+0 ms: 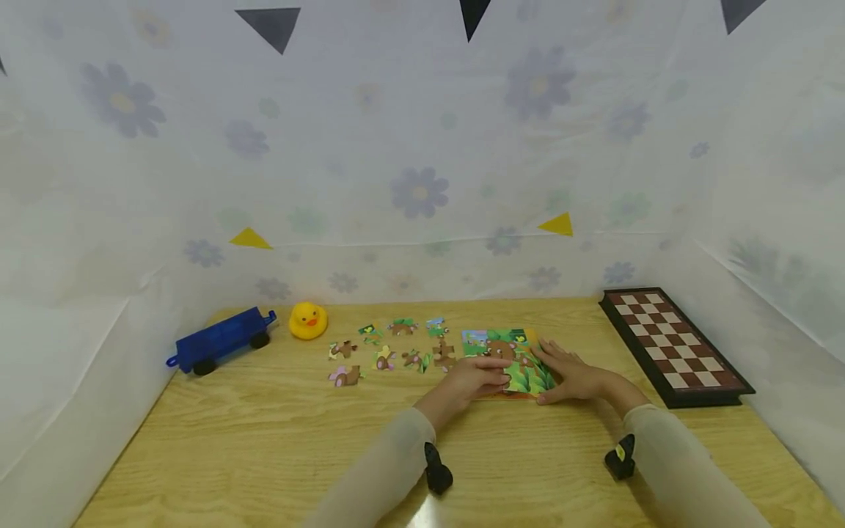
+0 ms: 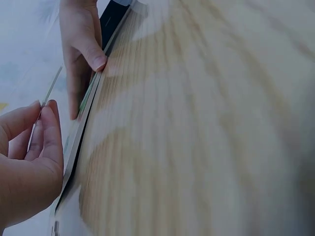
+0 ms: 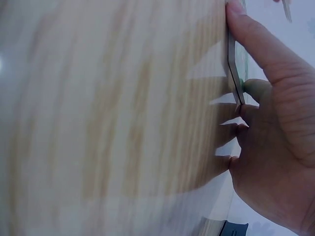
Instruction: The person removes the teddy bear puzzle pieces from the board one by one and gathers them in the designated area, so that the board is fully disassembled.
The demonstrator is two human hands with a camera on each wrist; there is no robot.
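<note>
My left hand is over the left part of a bright jigsaw puzzle board with a brown bear among green leaves. In the left wrist view, that hand pinches a thin puzzle piece between thumb and fingers, seen edge-on above the board. My right hand lies at the board's right side with fingers spread. Its thumb and fingertips touch the board's edge in the right wrist view. Several loose puzzle pieces lie on the table left of the board.
A yellow rubber duck and a blue toy wagon stand at the back left of the wooden table. At the right lies a checkered game board in a dark case. Flower-printed cloth walls enclose the table.
</note>
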